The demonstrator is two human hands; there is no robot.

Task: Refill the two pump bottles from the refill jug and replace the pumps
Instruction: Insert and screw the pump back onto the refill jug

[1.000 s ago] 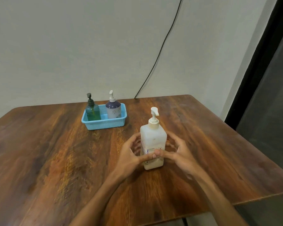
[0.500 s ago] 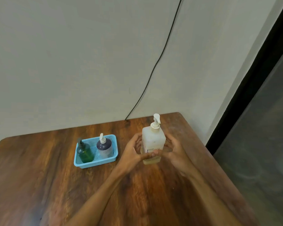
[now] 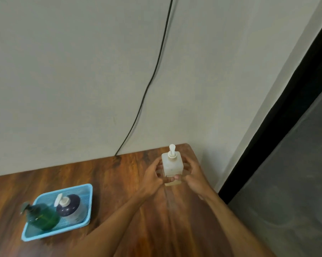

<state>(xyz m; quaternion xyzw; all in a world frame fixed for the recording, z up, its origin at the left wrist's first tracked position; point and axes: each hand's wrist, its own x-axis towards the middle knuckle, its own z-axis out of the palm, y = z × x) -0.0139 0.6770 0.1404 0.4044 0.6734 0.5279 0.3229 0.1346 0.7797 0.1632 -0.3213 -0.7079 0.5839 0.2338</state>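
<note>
Left hand [image 3: 152,178] and right hand [image 3: 194,175] still grip white pump bottle [image 3: 172,164], fingers curled round its sides. Bottle upright, now by far right corner of worktop [image 3: 119,182], farther from blue basket [image 3: 78,188] than before.

Wooden table [image 3: 119,179], brown grain, 6 o'clock. Blue mesh basket [image 3: 63,229] on it, 8 o'clock. Black cable [image 3: 138,115] down grey wall [image 3: 63,71], 12 o'clock. Dark frame [image 3: 286,112], glass pane [image 3: 295,182], 3 o'clock.
</note>
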